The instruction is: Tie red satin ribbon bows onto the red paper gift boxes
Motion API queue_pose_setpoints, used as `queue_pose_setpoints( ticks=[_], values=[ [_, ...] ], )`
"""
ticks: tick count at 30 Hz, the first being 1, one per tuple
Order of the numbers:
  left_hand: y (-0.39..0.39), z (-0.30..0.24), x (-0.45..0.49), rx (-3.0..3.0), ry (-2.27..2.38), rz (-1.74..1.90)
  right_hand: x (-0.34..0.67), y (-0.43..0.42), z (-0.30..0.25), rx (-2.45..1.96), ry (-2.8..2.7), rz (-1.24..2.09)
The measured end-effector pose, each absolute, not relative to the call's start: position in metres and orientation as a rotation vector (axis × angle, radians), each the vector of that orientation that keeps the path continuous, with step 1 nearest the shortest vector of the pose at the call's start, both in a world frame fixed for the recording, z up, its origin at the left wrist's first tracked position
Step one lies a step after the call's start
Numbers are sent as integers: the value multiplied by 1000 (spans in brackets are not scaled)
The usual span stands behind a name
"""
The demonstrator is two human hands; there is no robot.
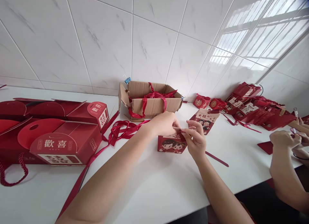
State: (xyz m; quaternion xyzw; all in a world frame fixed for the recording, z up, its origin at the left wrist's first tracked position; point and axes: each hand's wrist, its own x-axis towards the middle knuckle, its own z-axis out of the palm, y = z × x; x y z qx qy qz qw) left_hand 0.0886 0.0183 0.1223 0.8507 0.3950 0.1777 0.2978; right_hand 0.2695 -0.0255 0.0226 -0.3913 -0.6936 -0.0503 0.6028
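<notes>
A small red gift box (172, 145) printed with two cartoon figures stands on the white table (154, 185), in front of me. My left hand (164, 123) is closed over the box's top from the left. My right hand (196, 137) pinches the top flap or a red ribbon piece at the box's upper right edge. Both hands meet above the box opening. A flat unfolded box of the same print (205, 119) lies just behind my right hand.
An open cardboard carton (149, 101) full of red ribbons stands behind the box. Loose red ribbons (120, 129) trail left. Large red gift boxes (60, 137) lie at left. A pile of small red boxes (253, 108) is at right, near another person's hands (286, 140).
</notes>
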Motion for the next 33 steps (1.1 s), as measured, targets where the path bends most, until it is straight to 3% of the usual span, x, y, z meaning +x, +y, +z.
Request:
queue_pose_setpoints(
  ticks=[7, 15, 26, 33],
  values=[
    [15, 124, 92, 2509, 951, 272, 263, -29, 27, -1186, -1399, 236],
    [12, 118, 102, 2639, 953, 238, 263, -33, 30, -1203, -1337, 273],
    [10, 110, 117, 2708, 1090, 507, 262, -34, 34, -1170, -1326, 332],
    [10, 114, 114, 2697, 1136, 419, 264, -32, 32, -1208, -1338, 271]
  ],
)
